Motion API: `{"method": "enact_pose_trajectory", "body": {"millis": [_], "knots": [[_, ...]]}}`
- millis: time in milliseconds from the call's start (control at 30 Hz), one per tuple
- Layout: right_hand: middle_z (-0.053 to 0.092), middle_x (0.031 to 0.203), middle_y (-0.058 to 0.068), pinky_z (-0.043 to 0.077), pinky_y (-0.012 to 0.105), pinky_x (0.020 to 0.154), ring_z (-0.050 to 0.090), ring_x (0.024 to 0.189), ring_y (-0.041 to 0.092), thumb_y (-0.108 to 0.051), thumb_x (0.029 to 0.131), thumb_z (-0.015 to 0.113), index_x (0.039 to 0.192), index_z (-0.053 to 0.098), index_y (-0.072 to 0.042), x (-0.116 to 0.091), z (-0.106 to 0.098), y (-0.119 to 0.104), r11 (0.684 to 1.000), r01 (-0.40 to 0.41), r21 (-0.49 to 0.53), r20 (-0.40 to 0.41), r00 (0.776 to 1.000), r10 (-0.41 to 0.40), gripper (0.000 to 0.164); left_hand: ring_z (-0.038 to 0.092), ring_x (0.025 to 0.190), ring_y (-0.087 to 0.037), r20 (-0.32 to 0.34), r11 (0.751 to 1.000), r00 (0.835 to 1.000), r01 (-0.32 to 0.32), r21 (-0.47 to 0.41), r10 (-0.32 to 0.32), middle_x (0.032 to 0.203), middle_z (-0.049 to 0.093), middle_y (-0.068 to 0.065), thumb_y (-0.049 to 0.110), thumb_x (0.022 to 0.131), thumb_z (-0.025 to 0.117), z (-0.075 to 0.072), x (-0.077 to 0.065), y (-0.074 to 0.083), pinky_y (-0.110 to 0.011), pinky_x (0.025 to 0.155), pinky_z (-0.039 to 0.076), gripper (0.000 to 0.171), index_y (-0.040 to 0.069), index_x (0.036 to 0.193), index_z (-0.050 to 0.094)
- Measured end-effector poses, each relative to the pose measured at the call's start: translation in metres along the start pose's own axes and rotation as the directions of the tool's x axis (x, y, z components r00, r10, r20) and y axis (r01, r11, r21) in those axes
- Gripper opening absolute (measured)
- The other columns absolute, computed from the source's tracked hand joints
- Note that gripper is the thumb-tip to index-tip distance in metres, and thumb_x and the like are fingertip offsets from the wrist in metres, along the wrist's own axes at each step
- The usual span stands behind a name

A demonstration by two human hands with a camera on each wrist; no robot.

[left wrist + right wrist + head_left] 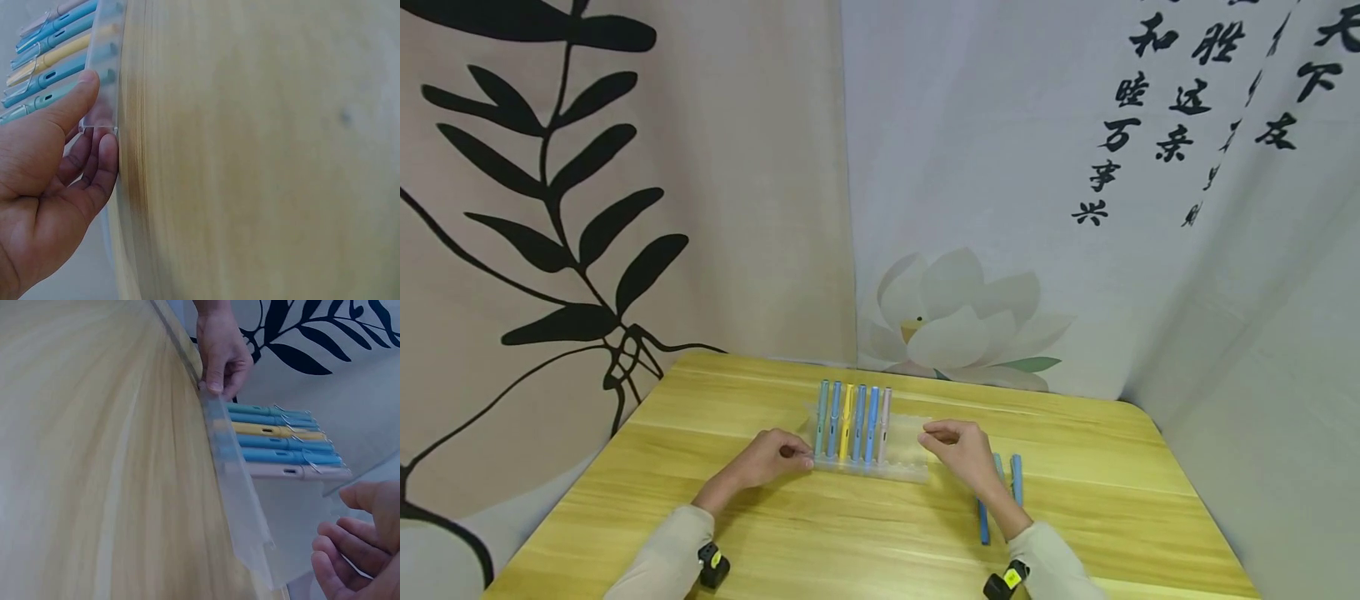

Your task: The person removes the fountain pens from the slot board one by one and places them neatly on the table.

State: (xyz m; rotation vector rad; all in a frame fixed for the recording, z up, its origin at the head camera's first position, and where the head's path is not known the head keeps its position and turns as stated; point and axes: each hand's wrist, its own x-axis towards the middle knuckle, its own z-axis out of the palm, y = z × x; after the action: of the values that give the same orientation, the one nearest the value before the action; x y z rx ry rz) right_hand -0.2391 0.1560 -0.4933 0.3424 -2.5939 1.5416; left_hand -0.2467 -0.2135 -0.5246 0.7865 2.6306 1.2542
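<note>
A clear plastic pen stand (906, 471) rests on the table, its right part bare. Several capped pens lean in it side by side: a green pen (822, 417), blue pens (872, 425), a yellow pen (846, 421) and a pink pen (885, 425) at the right of the row. My left hand (50, 175) pinches the stand's left end, thumb on its front face and fingers curled at its end. Close to the stand's right back corner is my right hand (961, 450), fingers loosely bent. In the right wrist view a gap shows between thumb and fingers, with nothing held.
Beneath and beside the right forearm lie loose pens: a blue pen (1017, 479), a green pen (998, 465) partly hidden, and another blue pen (983, 523). Printed curtains (760, 208) hang behind the wooden table (1120, 500).
</note>
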Motion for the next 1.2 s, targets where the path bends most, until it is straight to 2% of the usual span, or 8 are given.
{"method": "enact_pose_trajectory", "body": {"millis": [267, 600, 767, 1200], "knots": [[0.078, 0.098, 0.006, 0.058, 0.033, 0.074, 0.072, 0.088, 0.02, -0.02, 0.094, 0.076, 0.11, 0.077, -0.003, 0.008, 0.027, -0.004, 0.999, 0.051, 0.002, 0.056, 0.997, -0.051, 0.024, 0.053, 0.074, -0.01, -0.001, 0.999, 1.0, -0.009, -0.053, 0.009, 0.092, 0.073, -0.001, 0.017, 0.098, 0.071, -0.001, -0.001, 0.003, -0.023, 0.068, 0.047, 0.011, 0.01, 0.099, 0.078], [0.078, 0.101, 0.008, 0.058, 0.031, 0.071, 0.073, 0.087, 0.02, -0.023, 0.093, 0.076, 0.107, 0.079, -0.006, 0.015, 0.047, -0.004, 0.998, 0.07, -0.011, 0.061, 0.996, -0.069, 0.022, 0.054, 0.074, -0.009, 0.002, 0.999, 1.0, -0.006, -0.042, 0.006, 0.094, 0.074, 0.0, 0.018, 0.098, 0.071, 0.0, 0.0, 0.002, -0.023, 0.069, 0.048, 0.011, 0.01, 0.099, 0.078], [0.077, 0.103, 0.008, 0.059, 0.031, 0.071, 0.073, 0.089, 0.02, -0.025, 0.093, 0.077, 0.108, 0.079, -0.007, 0.016, 0.054, -0.009, 0.999, 0.041, 0.012, 0.068, 0.997, -0.041, 0.024, 0.056, 0.076, -0.01, -0.006, 1.0, 1.0, -0.011, -0.017, 0.011, 0.094, 0.074, 0.001, 0.019, 0.097, 0.072, -0.001, 0.0, 0.001, -0.023, 0.07, 0.049, 0.011, 0.011, 0.098, 0.079], [0.078, 0.092, 0.006, 0.057, 0.03, 0.066, 0.071, 0.08, 0.016, -0.021, 0.092, 0.078, 0.097, 0.081, -0.006, 0.02, 0.063, -0.01, 1.0, 0.021, -0.002, 0.045, 0.999, -0.021, 0.016, 0.055, 0.074, -0.008, -0.002, 0.999, 1.0, -0.027, -0.044, 0.027, 0.092, 0.074, 0.0, 0.017, 0.098, 0.071, -0.001, -0.001, 0.001, -0.023, 0.068, 0.049, 0.011, 0.009, 0.098, 0.078]]}}
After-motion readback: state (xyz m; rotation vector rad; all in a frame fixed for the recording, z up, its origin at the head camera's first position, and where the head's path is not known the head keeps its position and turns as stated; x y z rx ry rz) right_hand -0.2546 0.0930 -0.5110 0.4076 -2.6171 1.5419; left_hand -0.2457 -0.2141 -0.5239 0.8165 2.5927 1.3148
